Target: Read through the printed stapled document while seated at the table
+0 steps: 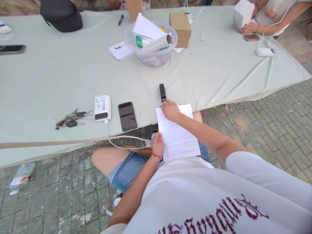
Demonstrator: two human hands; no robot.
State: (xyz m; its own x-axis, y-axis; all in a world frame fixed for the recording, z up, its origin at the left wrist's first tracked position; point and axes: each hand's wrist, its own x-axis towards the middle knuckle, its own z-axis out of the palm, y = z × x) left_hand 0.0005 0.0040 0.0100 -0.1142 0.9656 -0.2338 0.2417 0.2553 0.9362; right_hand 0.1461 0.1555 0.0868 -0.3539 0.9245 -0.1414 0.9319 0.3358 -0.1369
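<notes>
Printed sheets of paper (181, 138) rest over my lap, with their top end at the table edge. My left hand (158, 145) is closed on their left edge, thumb on top, a red string round the wrist. Across the top left corner lies my right hand (170, 110), its fingers curled and pressed down on the paper. Just beyond its fingertips, on the table, is a small black oblong object (162, 93) with white lettering at its near end; whether the fingers touch it I cannot tell.
A phone (128, 116), a white power bank (102, 108) with a cable and a bunch of keys (71, 119) lie to the left. Farther back stand a filled plastic basin (156, 60), a cardboard box (180, 31) and a black cap (60, 16). Another person's hands hold a white box (243, 13).
</notes>
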